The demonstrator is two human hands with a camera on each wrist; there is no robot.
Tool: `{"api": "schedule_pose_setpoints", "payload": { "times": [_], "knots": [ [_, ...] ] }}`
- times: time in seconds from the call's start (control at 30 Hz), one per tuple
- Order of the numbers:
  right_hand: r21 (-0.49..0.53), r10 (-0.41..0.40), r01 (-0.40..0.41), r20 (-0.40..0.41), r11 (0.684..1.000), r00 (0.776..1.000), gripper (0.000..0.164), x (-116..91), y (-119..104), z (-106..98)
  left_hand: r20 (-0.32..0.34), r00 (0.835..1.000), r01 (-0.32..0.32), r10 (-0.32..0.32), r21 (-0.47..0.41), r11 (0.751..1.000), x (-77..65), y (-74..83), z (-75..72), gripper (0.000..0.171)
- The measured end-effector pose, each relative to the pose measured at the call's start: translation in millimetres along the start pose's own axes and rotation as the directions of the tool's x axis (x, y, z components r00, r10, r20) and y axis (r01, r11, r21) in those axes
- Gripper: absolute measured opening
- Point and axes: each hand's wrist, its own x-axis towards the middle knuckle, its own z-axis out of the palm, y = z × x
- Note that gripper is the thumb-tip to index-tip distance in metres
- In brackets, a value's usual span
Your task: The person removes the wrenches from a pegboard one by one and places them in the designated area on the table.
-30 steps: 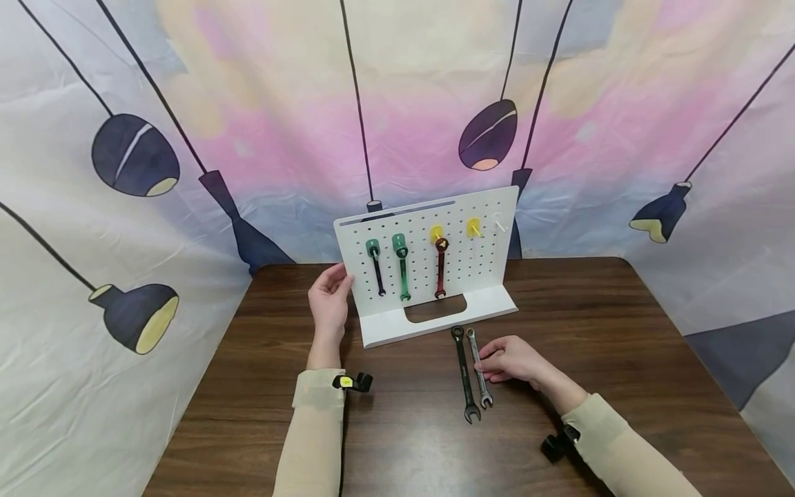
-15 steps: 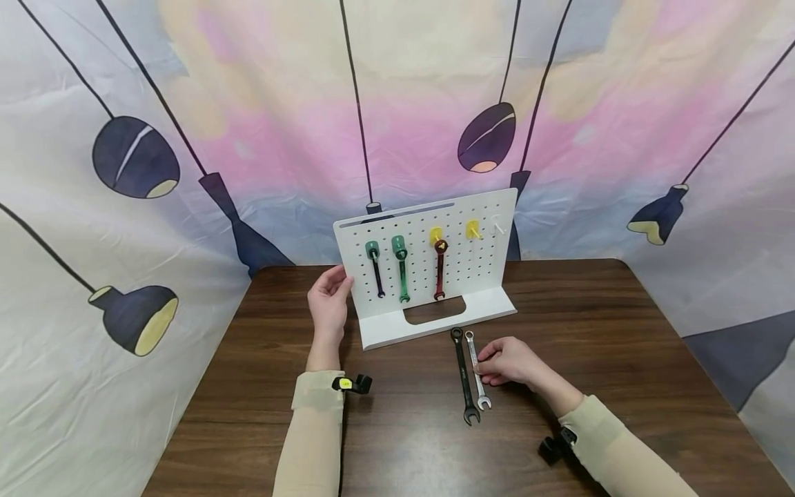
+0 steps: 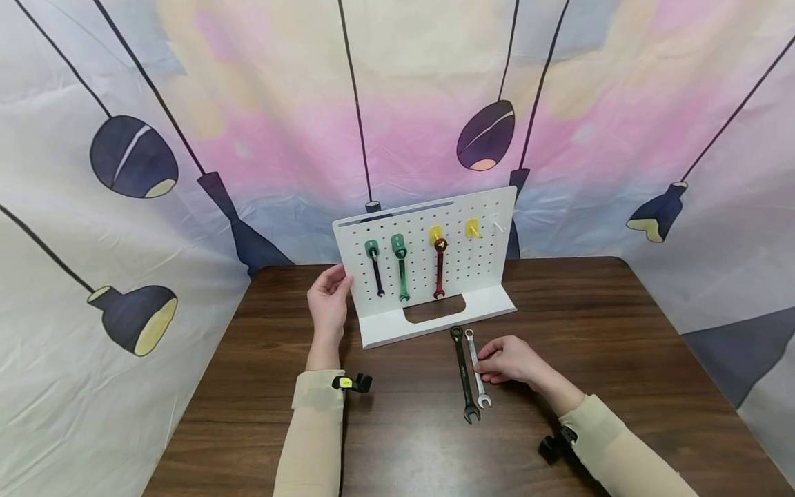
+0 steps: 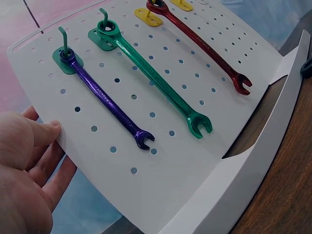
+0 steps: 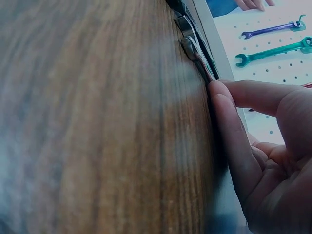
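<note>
My left hand (image 3: 329, 297) holds the left edge of a white pegboard (image 4: 112, 190), thumb on the front face and fingers behind. Between the thumb and fingertips of my right hand (image 3: 509, 360) is the shaft of a small silver combination wrench (image 3: 477, 373), low over the table. Just left of it lies a longer black combination wrench (image 3: 463, 373). On the board's hooks hang a purple wrench (image 4: 105, 100), a green wrench (image 4: 153, 78) and a red wrench (image 4: 207, 48), open ends down. In the right wrist view, my fingers hide part of the silver wrench.
Right of the red wrench, the board carries a yellow hook (image 3: 473, 228) and a clear hook (image 3: 498, 223) with nothing on them. The board's base (image 3: 385, 331) rests on the brown wooden table (image 3: 410, 428). A printed cloth (image 3: 279, 138) hangs behind.
The silver wrench's open end has shifted slightly left, and its shaft looks brighter. Both hands have stayed nearly still; the black wrench and the board keep their places.
</note>
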Motion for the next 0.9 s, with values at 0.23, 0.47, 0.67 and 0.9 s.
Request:
{"api": "schedule_pose_setpoints", "payload": {
  "times": [0.23,0.47,0.67,0.9],
  "knots": [
    [0.011,-0.018,0.018,0.039,1.0,0.999,0.027,1.4,2.0,-2.6,-0.005,1.0,0.0,0.0,0.003,1.0,0.1,0.2,0.3,0.027],
    [0.002,-0.026,0.025,0.061,1.0,0.998,0.027,3.5,3.9,-4.2,-0.014,1.0,0.022,-0.021,0.02,1.0,1.2,0.7,1.4,0.028],
    [0.009,-0.032,0.031,0.08,0.999,0.996,0.027,3.9,4.0,-5.9,-0.007,1.0,0.018,-0.018,0.024,1.0,-7.8,20.4,4.8,0.027],
    [0.028,-0.037,0.034,0.105,0.999,0.994,0.028,3.1,3.9,-9.0,-0.005,1.0,0.018,-0.018,0.022,1.0,-7.0,19.1,4.6,0.027]
  ]
}}
